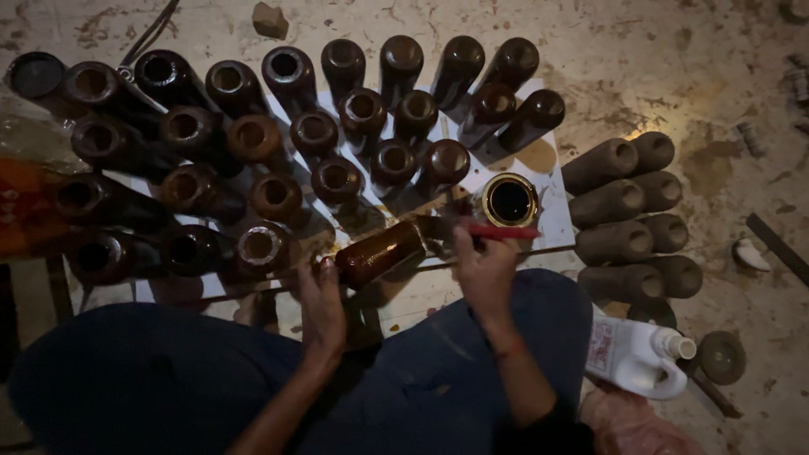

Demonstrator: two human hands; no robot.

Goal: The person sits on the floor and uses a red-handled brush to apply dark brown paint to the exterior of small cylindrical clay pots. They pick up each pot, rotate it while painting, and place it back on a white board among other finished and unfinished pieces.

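Note:
My left hand (pixel 322 302) grips the near end of a glossy brown clay vase (pixel 382 251) held sideways over my lap. Just to its right, my right hand (pixel 482 268) pinches a red-handled brush (pixel 499 231) whose tip rests against the vase's far end. A small open can of dark varnish (pixel 510 200) stands just beyond the brush on a white sheet (pixel 552 215).
Several shiny brown painted vases (pixel 313 135) stand upright in rows across the left and centre. A stack of dull unpainted vases (pixel 630 202) lies on the right. A white plastic jug (pixel 638 357) lies near my right knee. The floor is stained concrete (pixel 674 59).

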